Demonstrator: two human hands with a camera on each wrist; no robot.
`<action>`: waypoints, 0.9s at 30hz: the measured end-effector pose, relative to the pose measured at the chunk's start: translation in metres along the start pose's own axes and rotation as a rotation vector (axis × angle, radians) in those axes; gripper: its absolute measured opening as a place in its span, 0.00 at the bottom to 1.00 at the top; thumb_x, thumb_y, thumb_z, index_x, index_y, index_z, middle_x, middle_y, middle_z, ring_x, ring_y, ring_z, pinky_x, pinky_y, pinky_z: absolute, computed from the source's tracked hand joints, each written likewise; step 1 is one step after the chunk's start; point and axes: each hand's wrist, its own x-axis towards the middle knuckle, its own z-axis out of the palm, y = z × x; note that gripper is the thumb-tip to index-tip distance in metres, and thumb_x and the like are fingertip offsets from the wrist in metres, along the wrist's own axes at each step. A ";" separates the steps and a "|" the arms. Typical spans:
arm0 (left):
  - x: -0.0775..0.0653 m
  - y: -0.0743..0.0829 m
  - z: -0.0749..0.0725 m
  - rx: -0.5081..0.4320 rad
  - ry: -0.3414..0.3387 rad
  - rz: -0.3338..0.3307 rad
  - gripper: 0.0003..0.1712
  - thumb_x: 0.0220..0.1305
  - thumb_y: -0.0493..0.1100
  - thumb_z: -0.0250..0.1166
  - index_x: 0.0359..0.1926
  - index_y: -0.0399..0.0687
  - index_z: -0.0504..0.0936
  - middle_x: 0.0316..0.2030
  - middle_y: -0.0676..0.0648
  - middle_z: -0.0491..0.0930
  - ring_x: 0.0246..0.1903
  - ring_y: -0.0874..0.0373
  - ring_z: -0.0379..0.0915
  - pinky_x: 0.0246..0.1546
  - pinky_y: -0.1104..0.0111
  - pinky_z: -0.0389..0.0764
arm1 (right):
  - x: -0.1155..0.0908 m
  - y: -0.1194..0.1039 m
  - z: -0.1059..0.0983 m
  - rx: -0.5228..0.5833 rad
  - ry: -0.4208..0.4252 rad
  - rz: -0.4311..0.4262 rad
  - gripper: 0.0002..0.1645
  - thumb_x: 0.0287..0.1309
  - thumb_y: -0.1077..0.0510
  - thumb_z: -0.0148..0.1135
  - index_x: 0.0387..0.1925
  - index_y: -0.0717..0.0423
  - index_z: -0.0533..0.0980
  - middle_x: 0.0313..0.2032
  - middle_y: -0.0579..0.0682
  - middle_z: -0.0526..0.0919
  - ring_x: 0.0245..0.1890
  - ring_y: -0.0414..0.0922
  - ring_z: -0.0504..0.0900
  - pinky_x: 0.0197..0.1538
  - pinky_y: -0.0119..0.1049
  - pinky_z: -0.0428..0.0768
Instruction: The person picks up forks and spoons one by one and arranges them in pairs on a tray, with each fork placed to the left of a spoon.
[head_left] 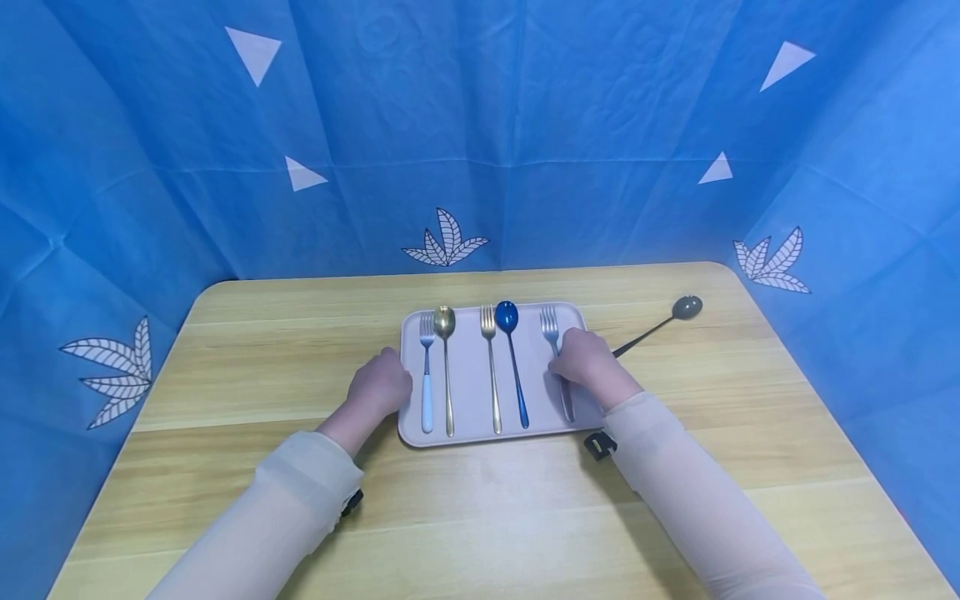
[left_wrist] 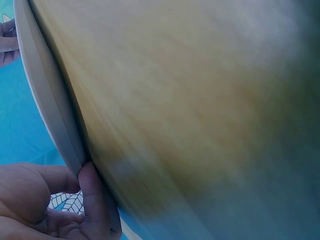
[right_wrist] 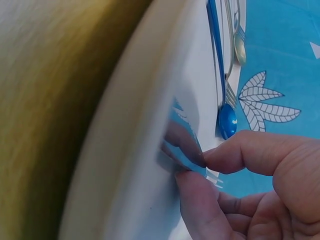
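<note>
A pale tray (head_left: 468, 408) lies on the table, and my left hand (head_left: 381, 383) is at its left edge. In the left wrist view, the thumb and fingers of that hand pinch the tray's rim (left_wrist: 52, 95). My right hand (head_left: 587, 358) is over the tray's right side, its thumb and a finger pinching a silver fork (head_left: 550, 323) near the middle. Farther left on the tray lie a blue spoon (head_left: 507, 317), a gold fork (head_left: 491, 367), a gold spoon (head_left: 444, 321) and a fork with a light blue handle (head_left: 427, 404).
A dark spoon (head_left: 686, 307) lies on the wooden table (head_left: 480, 517) to the right of the tray, its handle end hidden behind my right hand. Blue cloth (head_left: 480, 108) with white triangles and leaf prints hangs around the back and sides.
</note>
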 end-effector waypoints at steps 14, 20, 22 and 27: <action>0.002 -0.001 0.000 0.017 0.011 0.009 0.25 0.71 0.39 0.46 0.61 0.22 0.65 0.44 0.33 0.77 0.38 0.44 0.75 0.39 0.55 0.78 | 0.001 0.001 -0.005 -0.001 0.001 0.009 0.17 0.59 0.55 0.66 0.42 0.64 0.76 0.30 0.56 0.80 0.31 0.50 0.81 0.34 0.41 0.78; 0.001 -0.001 0.000 0.012 0.010 0.013 0.25 0.71 0.38 0.46 0.61 0.22 0.64 0.43 0.33 0.77 0.37 0.44 0.75 0.38 0.55 0.78 | 0.001 0.004 -0.008 -0.016 0.012 -0.006 0.17 0.58 0.55 0.66 0.41 0.65 0.76 0.29 0.56 0.80 0.30 0.50 0.81 0.34 0.41 0.78; 0.001 0.000 0.000 0.014 0.011 0.010 0.25 0.71 0.39 0.46 0.61 0.22 0.65 0.44 0.33 0.77 0.38 0.44 0.75 0.39 0.55 0.78 | 0.001 0.005 -0.010 -0.019 0.020 -0.027 0.17 0.58 0.55 0.65 0.42 0.66 0.77 0.30 0.57 0.81 0.30 0.51 0.81 0.34 0.41 0.78; 0.001 0.001 -0.001 0.014 0.007 -0.002 0.25 0.71 0.39 0.46 0.62 0.22 0.64 0.44 0.33 0.77 0.38 0.44 0.75 0.40 0.55 0.78 | 0.002 0.010 -0.018 -0.045 0.051 -0.077 0.14 0.57 0.56 0.64 0.36 0.64 0.77 0.28 0.56 0.81 0.27 0.50 0.80 0.32 0.40 0.77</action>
